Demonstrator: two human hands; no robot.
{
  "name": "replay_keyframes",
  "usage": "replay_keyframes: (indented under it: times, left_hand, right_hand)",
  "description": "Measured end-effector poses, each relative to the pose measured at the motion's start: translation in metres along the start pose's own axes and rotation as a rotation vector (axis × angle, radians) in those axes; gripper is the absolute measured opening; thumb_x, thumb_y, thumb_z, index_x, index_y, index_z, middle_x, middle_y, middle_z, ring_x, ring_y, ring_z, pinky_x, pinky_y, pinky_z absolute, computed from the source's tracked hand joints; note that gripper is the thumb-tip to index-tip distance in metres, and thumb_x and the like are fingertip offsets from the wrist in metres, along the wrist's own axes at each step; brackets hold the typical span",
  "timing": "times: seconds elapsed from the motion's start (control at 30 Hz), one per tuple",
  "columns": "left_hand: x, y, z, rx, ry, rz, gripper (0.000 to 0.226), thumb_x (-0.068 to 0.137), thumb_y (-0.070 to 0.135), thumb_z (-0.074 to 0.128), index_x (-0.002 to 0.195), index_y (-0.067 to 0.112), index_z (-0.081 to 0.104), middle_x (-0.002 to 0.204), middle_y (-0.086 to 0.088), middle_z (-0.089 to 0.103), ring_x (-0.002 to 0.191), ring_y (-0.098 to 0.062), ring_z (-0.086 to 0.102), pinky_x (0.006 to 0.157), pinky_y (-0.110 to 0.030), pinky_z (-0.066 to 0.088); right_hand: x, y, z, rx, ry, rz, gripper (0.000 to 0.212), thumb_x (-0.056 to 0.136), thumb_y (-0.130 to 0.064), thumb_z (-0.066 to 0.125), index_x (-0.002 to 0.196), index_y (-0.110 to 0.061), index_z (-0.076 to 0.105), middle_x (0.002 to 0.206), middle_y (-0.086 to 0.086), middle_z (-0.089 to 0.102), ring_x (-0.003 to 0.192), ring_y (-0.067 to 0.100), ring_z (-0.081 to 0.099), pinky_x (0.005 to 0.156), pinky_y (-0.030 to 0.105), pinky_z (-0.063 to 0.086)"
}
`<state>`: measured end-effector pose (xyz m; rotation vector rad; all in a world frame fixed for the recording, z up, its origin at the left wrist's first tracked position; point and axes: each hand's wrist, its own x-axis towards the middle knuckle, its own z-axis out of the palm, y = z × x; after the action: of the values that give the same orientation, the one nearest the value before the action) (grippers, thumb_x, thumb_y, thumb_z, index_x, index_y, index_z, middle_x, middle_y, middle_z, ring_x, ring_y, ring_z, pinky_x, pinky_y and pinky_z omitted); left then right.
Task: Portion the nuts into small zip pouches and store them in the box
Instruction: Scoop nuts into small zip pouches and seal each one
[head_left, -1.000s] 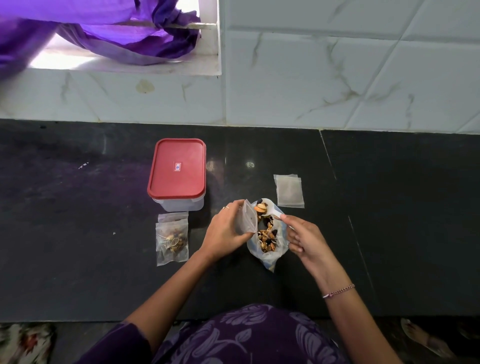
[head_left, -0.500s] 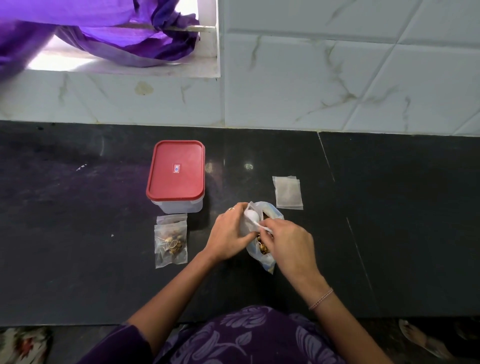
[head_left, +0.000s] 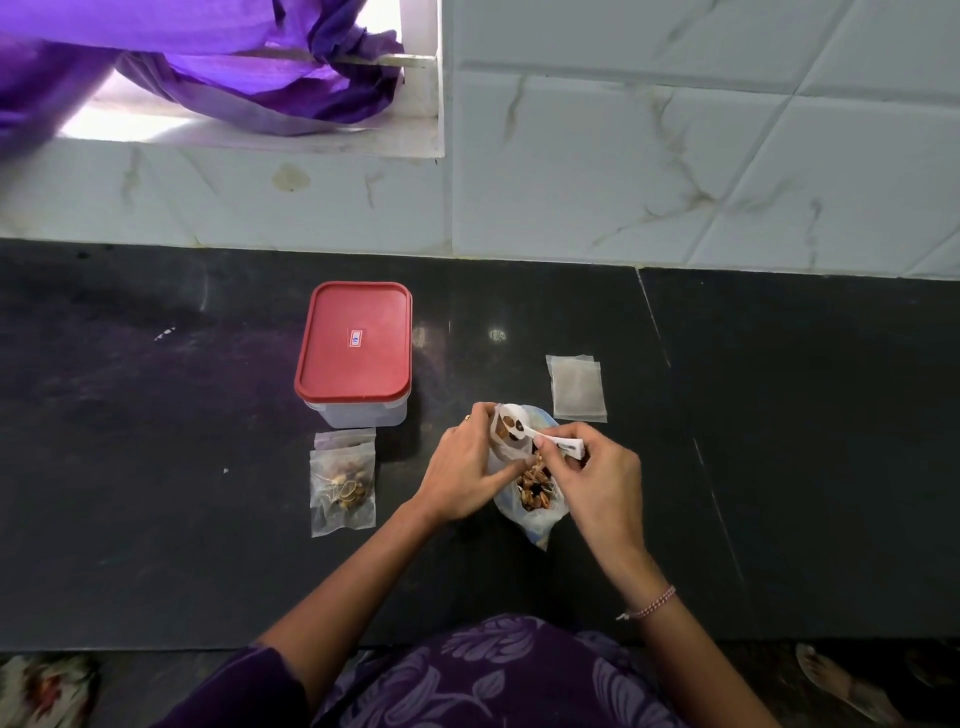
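A black counter meets a marbled tile wall. Purple cloth at the far-left window is cut off by the frame. The lidded box stands left of the hands, with a filled pouch just nearer and empty pouches to the right. The left hand pinches a pouch open. The right hand pinches a spoon of nuts at its mouth. Both hands partly hide the nut bag.

Red box lid, black counter
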<state>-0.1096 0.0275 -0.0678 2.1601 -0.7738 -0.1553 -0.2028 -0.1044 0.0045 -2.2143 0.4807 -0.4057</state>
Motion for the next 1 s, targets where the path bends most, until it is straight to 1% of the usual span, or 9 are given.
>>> replay_keyframes:
  times: [0.07, 0.13, 0.23, 0.33, 0.5, 0.67, 0.77, 0.87, 1.0]
  left_hand:
    - [0.0, 0.001, -0.001, -0.011, 0.032, 0.009, 0.054, 0.08, 0.063, 0.056, 0.112, 0.022, 0.042, 0.098, 0.01, 0.06, 0.084, -0.008, 0.058, 0.075, -0.03, 0.046]
    - [0.0, -0.001, -0.001, -0.024, 0.045, 0.019, 0.048, 0.082, 0.055, 0.061, 0.112, 0.023, 0.043, 0.101, 0.008, 0.061, 0.087, -0.011, 0.059, 0.077, -0.035, 0.049]
    - [-0.001, -0.004, -0.001, -0.025, 0.047, 0.021, 0.045, 0.083, 0.051, 0.063, 0.113, 0.023, 0.044, 0.104, 0.007, 0.06, 0.089, -0.011, 0.058, 0.079, -0.037, 0.05]
    - [0.0, -0.002, -0.003, 0.001, 0.048, 0.036, 0.044, 0.083, 0.053, 0.06, 0.112, 0.023, 0.044, 0.103, 0.007, 0.059, 0.087, -0.01, 0.056, 0.08, -0.035, 0.048]
    - [0.0, -0.001, -0.007, -0.007, 0.043, 0.032, 0.053, 0.082, 0.061, 0.049, 0.114, 0.019, 0.046, 0.103, 0.004, 0.06, 0.088, -0.012, 0.057, 0.081, -0.034, 0.046]
    - [0.001, -0.002, -0.009, 0.051, 0.039, 0.052, 0.044, 0.088, 0.061, 0.044, 0.112, 0.024, 0.044, 0.103, 0.009, 0.058, 0.089, -0.007, 0.053, 0.086, -0.033, 0.042]
    - [0.002, -0.002, -0.008, 0.067, 0.015, 0.058, 0.048, 0.088, 0.066, 0.038, 0.114, 0.025, 0.044, 0.105, 0.009, 0.058, 0.093, -0.006, 0.053, 0.091, -0.03, 0.038]
    - [0.004, -0.001, -0.008, 0.075, 0.004, 0.059, 0.054, 0.086, 0.067, 0.035, 0.115, 0.022, 0.043, 0.105, 0.007, 0.056, 0.093, -0.009, 0.053, 0.093, -0.031, 0.037]
    - [0.005, -0.002, -0.008, 0.055, -0.017, 0.063, 0.055, 0.085, 0.065, 0.038, 0.117, 0.02, 0.043, 0.104, 0.006, 0.056, 0.091, -0.008, 0.053, 0.094, -0.032, 0.038]
  right_hand:
    - [-0.005, 0.004, 0.001, -0.204, 0.008, -0.262, 0.009, 0.082, -0.022, 0.073, 0.089, -0.022, 0.07, 0.074, -0.019, 0.058, 0.064, -0.004, 0.052, 0.056, 0.007, 0.038]
    - [-0.008, 0.009, 0.003, -0.406, 0.012, -0.461, 0.016, 0.077, -0.02, 0.076, 0.092, -0.02, 0.07, 0.08, -0.011, 0.063, 0.071, 0.0, 0.054, 0.058, 0.009, 0.039]
    - [-0.008, 0.015, 0.003, -0.449, 0.029, -0.554, 0.022, 0.076, -0.016, 0.075, 0.097, -0.014, 0.071, 0.086, -0.004, 0.066, 0.076, 0.008, 0.059, 0.06, 0.013, 0.042]
    - [-0.006, 0.015, 0.003, -0.429, 0.002, -0.505, 0.019, 0.078, -0.017, 0.075, 0.097, -0.017, 0.069, 0.085, -0.006, 0.065, 0.075, 0.007, 0.058, 0.056, 0.014, 0.045]
    - [-0.003, 0.01, 0.0, -0.31, -0.024, -0.416, 0.015, 0.087, -0.031, 0.061, 0.094, -0.021, 0.069, 0.086, -0.011, 0.065, 0.076, 0.003, 0.057, 0.056, 0.022, 0.05]
    - [0.001, 0.017, -0.01, -0.369, 0.013, -0.454, 0.015, 0.084, -0.032, 0.062, 0.091, -0.022, 0.071, 0.077, -0.012, 0.062, 0.07, 0.003, 0.052, 0.053, 0.019, 0.046]
    - [0.001, 0.021, -0.015, -0.367, 0.063, -0.512, 0.015, 0.085, -0.031, 0.063, 0.091, -0.02, 0.072, 0.075, -0.01, 0.059, 0.069, 0.003, 0.048, 0.054, 0.017, 0.042]
    - [-0.001, 0.017, -0.012, -0.244, 0.075, -0.482, 0.023, 0.089, -0.038, 0.056, 0.092, -0.021, 0.071, 0.078, -0.014, 0.059, 0.072, 0.003, 0.051, 0.055, 0.019, 0.045]
    - [-0.003, 0.012, -0.004, -0.033, 0.037, -0.337, 0.025, 0.086, -0.047, 0.056, 0.092, -0.028, 0.071, 0.081, -0.03, 0.053, 0.078, 0.002, 0.057, 0.061, 0.016, 0.046]
